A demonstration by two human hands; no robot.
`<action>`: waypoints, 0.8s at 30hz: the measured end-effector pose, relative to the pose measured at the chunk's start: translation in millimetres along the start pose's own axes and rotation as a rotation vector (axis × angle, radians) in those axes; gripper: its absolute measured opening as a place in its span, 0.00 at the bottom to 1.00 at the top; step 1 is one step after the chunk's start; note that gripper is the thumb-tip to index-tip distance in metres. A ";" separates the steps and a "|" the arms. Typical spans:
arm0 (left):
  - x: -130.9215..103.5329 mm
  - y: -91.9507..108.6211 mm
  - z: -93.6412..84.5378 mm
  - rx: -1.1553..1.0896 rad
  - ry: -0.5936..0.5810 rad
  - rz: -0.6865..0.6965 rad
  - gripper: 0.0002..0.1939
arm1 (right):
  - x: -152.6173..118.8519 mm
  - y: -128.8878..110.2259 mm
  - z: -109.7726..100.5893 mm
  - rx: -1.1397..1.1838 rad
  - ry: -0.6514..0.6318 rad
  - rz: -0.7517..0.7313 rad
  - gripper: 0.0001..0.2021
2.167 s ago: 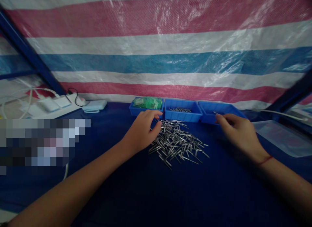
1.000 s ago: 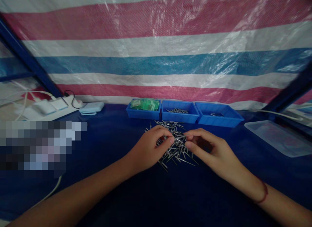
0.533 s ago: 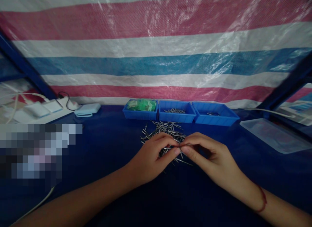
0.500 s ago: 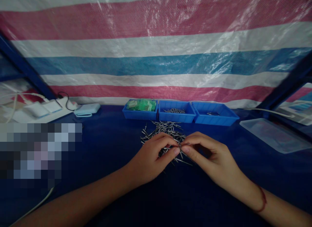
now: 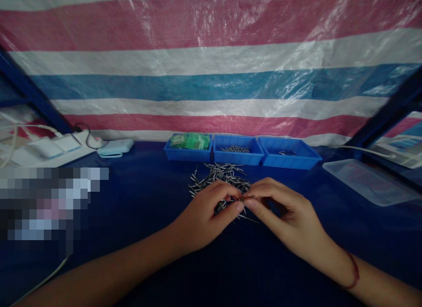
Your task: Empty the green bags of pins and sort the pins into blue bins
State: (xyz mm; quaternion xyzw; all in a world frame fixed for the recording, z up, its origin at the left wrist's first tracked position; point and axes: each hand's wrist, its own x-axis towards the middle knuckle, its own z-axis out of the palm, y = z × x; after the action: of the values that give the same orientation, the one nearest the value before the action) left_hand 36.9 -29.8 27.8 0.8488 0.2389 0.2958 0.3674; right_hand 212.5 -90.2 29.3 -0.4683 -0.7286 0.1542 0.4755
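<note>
My left hand (image 5: pixel 206 212) and my right hand (image 5: pixel 285 208) meet fingertip to fingertip in a pinch, close above the near side of a loose pile of blind rivets (image 5: pixel 221 171). Between the touching thumbs and forefingers is a small, thin metal piece that looks like one blind rivet (image 5: pixel 243 199); the fingers cover most of it. The pile consists of many silvery pins, some with a thicker end, lying in all directions on the dark blue table (image 5: pixel 151 188). Both hands partly hide the pile.
Behind the pile stand three blue bins in a row: the left bin (image 5: pixel 187 155) with green packets, the middle bin (image 5: pixel 238 156) with metal pins, the right bin (image 5: pixel 290 161) with a few. A translucent lid (image 5: pixel 365 181) lies right; a power strip (image 5: pixel 62 151) and light-blue case (image 5: pixel 116 148) lie left.
The hands stay together in nearly the same place, with only slight finger movement around the small piece. The whole view has shifted a little; the pile and bins look unchanged.
</note>
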 end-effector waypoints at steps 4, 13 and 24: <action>-0.5 -0.7 -0.2 0.013 0.039 0.008 0.03 | -0.2 -0.5 0.0 -0.016 0.005 -0.012 0.04; -2.7 -0.6 -1.8 0.050 0.174 0.111 0.04 | 1.7 5.3 3.8 -0.046 -0.028 -0.013 0.05; -1.6 -5.3 0.5 0.054 0.153 -0.080 0.12 | 24.9 45.0 -39.3 -0.491 0.334 0.104 0.09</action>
State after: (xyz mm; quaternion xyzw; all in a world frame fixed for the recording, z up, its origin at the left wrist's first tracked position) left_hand 35.0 -27.8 22.9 0.8231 0.3077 0.3386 0.3364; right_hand 266.9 -55.1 32.5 -0.6248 -0.6307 -0.0817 0.4529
